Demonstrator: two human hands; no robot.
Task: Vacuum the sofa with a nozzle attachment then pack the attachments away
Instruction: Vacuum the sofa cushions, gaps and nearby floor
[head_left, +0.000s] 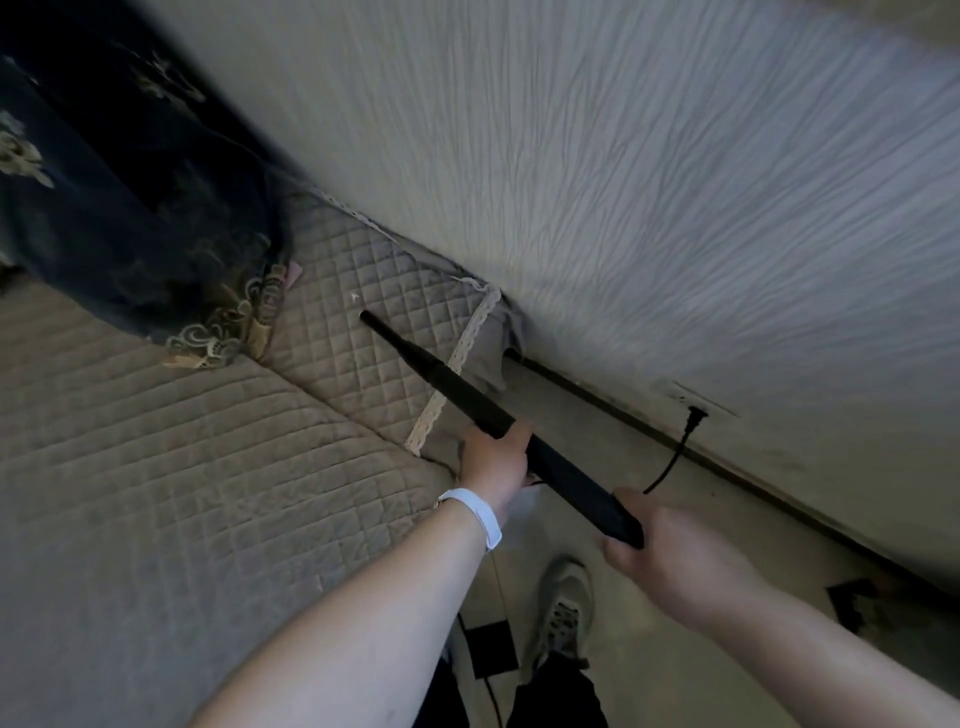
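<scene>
Big textured pale wall (675, 182) fills everything from twelve round to three o'clock, and below it the sofa (156, 467) in its quilted beige cover spreads from seven up to ten. Dark embroidered fabric (130, 208) drapes down at ten o'clock, its gold-patterned hem lying on the quilting, near the nozzle tip on its left. Pale floor (701, 649) runs along the wall base toward four o'clock.

And here's the nozzle (441, 374), long, black and tapered, slanting from centre up toward eleven, tip right over the quilted seat; whether it touches, I can't tell. A lace trim (467, 338) crosses directly under the shaft, and the cover bunches against the wall just at one o'clock of it.

Left hand (493, 462) is wrapped round the shaft mid-length, white wristband (480, 514) behind it. Right hand (670, 556) is curled tight on the rear end at four o'clock. A thin black cord (670, 462) curves up to a plug at the wall base, just beyond the right hand. One patterned shoe (563, 613) stands at six o'clock
</scene>
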